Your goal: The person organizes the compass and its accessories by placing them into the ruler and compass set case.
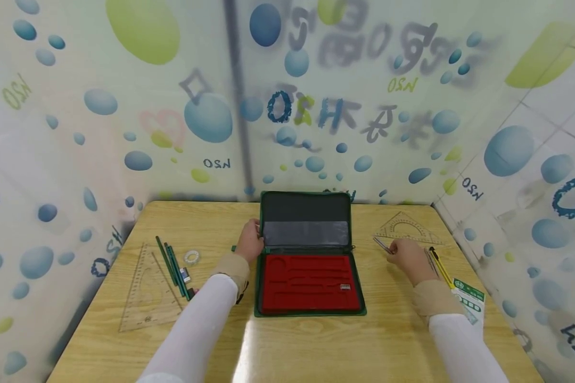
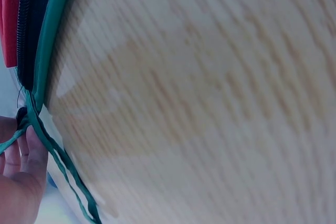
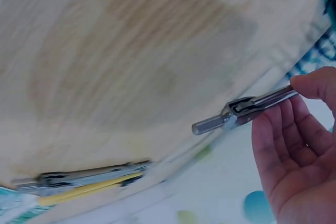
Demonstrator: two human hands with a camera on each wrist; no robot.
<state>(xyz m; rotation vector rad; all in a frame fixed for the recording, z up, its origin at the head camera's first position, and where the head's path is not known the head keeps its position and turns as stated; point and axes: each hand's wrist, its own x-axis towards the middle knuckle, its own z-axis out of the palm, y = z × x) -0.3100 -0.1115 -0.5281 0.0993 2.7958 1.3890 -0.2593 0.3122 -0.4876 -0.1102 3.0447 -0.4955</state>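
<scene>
An open green zip case (image 1: 364,306) lies on the table, its dark lid (image 1: 306,206) raised at the back. Its red tray (image 1: 311,302) has shaped recesses, and a small metal sharpener (image 1: 345,287) sits at the right. My left hand (image 1: 250,242) grips the green edging (image 2: 39,121) by the hinge on the case's left side. To the right of the case, my right hand (image 1: 412,260) holds a metal drawing compass (image 3: 244,109) between thumb and fingers, folded and raised off the table in the right wrist view.
Left lie a clear set square (image 1: 136,303), green pencils (image 1: 172,266), an eraser (image 1: 185,275) and a white ring-shaped roll (image 1: 191,257). At right are another set square (image 1: 407,229), a second metal compass (image 3: 79,177), a yellow pencil-like tool (image 1: 442,267) and a green-white packet (image 1: 470,300).
</scene>
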